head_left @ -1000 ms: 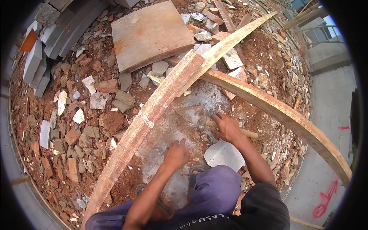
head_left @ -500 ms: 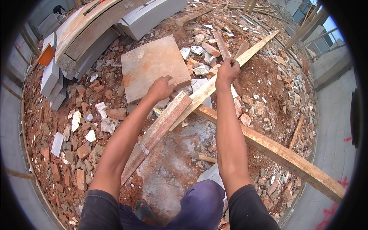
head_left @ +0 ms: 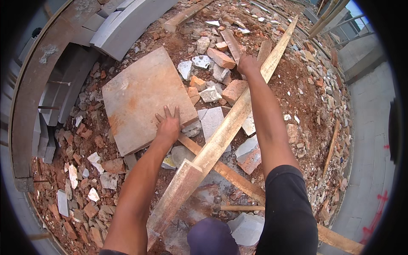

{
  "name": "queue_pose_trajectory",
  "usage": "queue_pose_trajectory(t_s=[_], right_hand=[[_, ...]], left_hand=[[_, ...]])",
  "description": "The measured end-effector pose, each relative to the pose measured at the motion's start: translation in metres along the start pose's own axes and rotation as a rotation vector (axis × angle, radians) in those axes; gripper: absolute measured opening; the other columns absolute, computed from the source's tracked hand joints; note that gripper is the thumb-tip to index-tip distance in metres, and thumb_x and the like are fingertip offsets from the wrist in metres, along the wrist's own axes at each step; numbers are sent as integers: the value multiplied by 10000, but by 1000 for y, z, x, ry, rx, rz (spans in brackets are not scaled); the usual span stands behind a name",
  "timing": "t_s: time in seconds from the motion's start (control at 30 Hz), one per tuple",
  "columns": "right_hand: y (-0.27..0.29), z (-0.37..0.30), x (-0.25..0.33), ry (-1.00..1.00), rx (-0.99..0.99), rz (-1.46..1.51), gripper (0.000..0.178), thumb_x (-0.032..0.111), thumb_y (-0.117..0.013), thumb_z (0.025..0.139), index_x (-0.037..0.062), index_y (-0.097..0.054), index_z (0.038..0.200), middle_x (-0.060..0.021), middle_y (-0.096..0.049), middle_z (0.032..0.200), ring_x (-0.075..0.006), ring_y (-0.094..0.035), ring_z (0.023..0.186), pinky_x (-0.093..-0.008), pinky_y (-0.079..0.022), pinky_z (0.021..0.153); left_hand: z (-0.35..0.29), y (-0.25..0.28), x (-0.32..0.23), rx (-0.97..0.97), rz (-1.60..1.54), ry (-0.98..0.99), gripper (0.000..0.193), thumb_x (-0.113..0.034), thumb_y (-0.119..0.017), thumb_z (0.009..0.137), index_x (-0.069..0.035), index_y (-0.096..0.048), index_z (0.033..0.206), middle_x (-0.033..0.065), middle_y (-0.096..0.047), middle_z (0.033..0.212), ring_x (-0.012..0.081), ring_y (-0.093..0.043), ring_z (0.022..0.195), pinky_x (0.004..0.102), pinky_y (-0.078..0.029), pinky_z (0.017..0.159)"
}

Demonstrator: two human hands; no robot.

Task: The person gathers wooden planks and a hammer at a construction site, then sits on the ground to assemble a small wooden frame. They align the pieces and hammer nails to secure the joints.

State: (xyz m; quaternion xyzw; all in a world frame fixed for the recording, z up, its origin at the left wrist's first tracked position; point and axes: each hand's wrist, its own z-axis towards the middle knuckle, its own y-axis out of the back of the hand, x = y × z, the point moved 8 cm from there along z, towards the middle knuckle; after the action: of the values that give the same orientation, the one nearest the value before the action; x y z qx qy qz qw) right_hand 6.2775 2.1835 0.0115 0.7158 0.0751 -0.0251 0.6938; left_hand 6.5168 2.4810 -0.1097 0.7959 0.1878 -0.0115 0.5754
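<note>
My left hand [head_left: 168,126] lies with spread fingers on the near right edge of a square, rust-stained slab [head_left: 144,97]. Beyond a long pale wooden plank [head_left: 225,129], my right hand [head_left: 249,66] is closed over a narrow reddish-brown board [head_left: 232,44]; its fingertips are partly hidden. The pale plank runs diagonally under my right forearm, and its near end meets a thicker reddish timber [head_left: 174,202] between my arms. A long wooden beam [head_left: 240,183] crosses beneath the plank.
Broken bricks [head_left: 221,58] and white rubble chunks [head_left: 210,94] cover the red soil. Grey blocks [head_left: 127,29] and a curved board [head_left: 25,106] stand at the left. A short stick [head_left: 242,208] and a white block [head_left: 247,228] lie near my knee. A grey wall [head_left: 369,140] bounds the right.
My right hand has left the pale plank and reached to the narrow board. The plank now lies flatter, its end against the reddish timber. My left hand's fingers have spread on the slab.
</note>
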Motion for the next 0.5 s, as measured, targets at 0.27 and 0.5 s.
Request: queue_pose_trajectory(t_s=[0.27, 0.5], right_hand=[[-68, 91, -59, -284, -86, 130, 982, 253, -816, 755, -111, -317, 1518, -242, -643, 1332, -349, -658, 1204, -444, -530, 1018], [-13, 65, 6, 15, -27, 202, 628, 496, -719, 770, -29, -729, 1115, -285, -711, 1129, -375, -711, 1054, -457, -557, 882]], left_hand=[[4, 13, -15, 41, 20, -46, 778, -190, -608, 974, -150, -193, 1631, 323, -113, 1651, 678, -237, 1404, 665, -408, 1096], [-7, 15, 12, -8, 74, -33, 774, -218, -617, 971, -124, -208, 1621, 347, -171, 1625, 696, -298, 1359, 642, -478, 1038]])
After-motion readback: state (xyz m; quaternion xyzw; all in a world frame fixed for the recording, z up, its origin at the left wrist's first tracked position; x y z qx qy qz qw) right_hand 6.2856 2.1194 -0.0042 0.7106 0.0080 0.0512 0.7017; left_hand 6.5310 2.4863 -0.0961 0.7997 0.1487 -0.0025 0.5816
